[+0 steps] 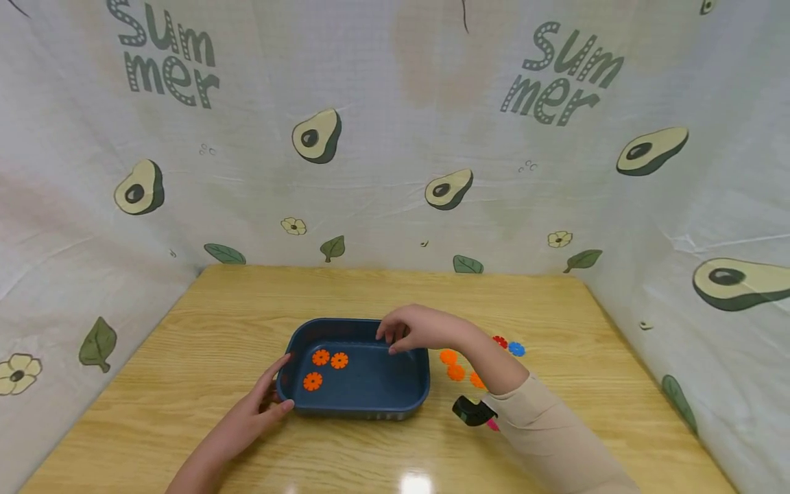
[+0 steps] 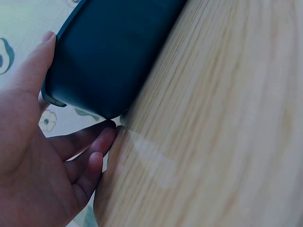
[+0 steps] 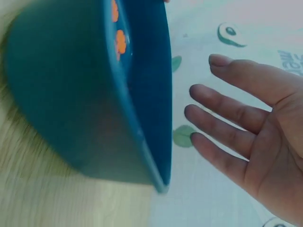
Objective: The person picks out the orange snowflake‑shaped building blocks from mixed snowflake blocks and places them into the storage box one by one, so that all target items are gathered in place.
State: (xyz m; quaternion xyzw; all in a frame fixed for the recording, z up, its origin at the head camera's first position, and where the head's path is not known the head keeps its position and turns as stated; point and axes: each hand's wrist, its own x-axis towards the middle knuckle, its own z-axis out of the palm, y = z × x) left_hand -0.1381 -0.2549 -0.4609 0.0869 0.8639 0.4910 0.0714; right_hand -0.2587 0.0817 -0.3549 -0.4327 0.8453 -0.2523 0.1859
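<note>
A dark blue rectangular tray (image 1: 354,413) stands on the table, and three orange notched plastic discs (image 1: 313,381) lie in its left half. My left hand (image 1: 254,406) grips the tray's near left corner, thumb by the front rim and index finger along the left rim. In the left wrist view its other fingers (image 2: 92,163) bend low beside the tray wall (image 2: 109,52). Over the tray's right end hovers my right hand (image 1: 421,328), holding nothing. From the right wrist view, its fingers (image 3: 227,130) are spread and loosely bent, apart from the rim.
Right of the tray lie several more orange discs (image 1: 455,372), a red disc (image 1: 500,341), a blue disc (image 1: 516,349) and a pink disc (image 1: 492,425), some partly behind the right arm. A black wrist camera (image 1: 472,411) sits at the sleeve. Printed cloth (image 1: 382,137) encloses the wooden table (image 1: 247,302).
</note>
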